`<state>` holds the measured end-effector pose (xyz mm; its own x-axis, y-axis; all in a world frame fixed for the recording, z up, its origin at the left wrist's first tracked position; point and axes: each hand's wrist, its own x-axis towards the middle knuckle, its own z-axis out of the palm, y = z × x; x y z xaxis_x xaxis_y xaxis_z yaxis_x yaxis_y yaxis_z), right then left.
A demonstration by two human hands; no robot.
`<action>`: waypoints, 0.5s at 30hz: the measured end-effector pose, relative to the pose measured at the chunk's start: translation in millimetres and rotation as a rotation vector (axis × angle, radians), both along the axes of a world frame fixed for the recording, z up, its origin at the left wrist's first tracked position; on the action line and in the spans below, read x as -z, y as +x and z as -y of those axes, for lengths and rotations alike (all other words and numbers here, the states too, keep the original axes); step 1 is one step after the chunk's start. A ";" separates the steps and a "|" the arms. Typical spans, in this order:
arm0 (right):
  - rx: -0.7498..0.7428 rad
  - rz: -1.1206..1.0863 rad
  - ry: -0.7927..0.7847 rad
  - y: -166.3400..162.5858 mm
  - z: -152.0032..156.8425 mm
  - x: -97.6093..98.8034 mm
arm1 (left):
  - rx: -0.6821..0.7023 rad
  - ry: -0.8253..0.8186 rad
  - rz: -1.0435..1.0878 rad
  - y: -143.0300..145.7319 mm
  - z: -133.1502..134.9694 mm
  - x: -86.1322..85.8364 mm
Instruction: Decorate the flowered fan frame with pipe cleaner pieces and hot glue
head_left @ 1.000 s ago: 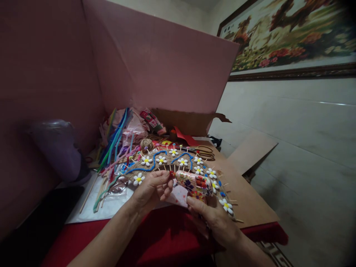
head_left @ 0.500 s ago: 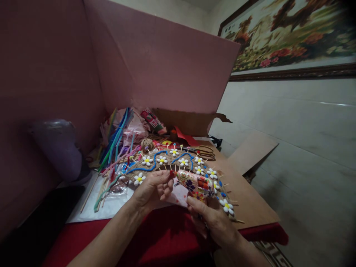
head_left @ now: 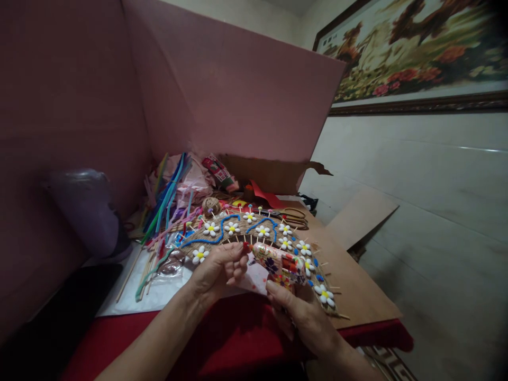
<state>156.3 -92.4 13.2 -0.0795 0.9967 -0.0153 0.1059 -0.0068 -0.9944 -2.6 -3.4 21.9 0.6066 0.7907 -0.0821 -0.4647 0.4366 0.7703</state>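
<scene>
A glue gun [head_left: 280, 263] with a floral pattern is gripped in my right hand [head_left: 296, 312], its nozzle pointing left. My left hand [head_left: 222, 267] is closed in a pinch on a small red piece [head_left: 246, 247], right at the nozzle's tip. Whether the two touch I cannot tell. Behind both hands lies a twine-wrapped arch [head_left: 222, 241] bearing white flowers with yellow centres, blue wavy strips and blue dots. Short sticks poke out along its edges, several tipped with coloured balls.
Pipe cleaners [head_left: 169, 185] lie heaped at the back left, beside a ball of twine [head_left: 210, 206]. Scissors [head_left: 291, 213] rest behind the arch. A brown board [head_left: 357, 288] covers the table's right side, and a red cloth [head_left: 130, 338] hangs at the front.
The view has shifted very slightly. Both hands, the glue gun and the red piece keep practically the same positions.
</scene>
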 end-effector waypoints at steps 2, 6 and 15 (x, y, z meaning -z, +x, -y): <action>-0.003 0.000 0.007 0.6 -0.9 1.0 | 0.008 0.007 0.008 0.0 -0.2 0.2; 0.013 -0.001 0.006 1.1 -1.9 2.0 | 0.017 0.002 0.011 -0.1 0.5 0.3; 0.044 -0.015 0.002 -1.4 -1.8 -0.8 | 0.007 -0.026 0.006 -0.1 0.0 -1.1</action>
<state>154.9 -90.6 14.0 -0.0358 0.9993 -0.0119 0.0902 -0.0087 -0.9959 -2.7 -3.4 23.0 0.6124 0.7843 -0.0989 -0.4665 0.4595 0.7558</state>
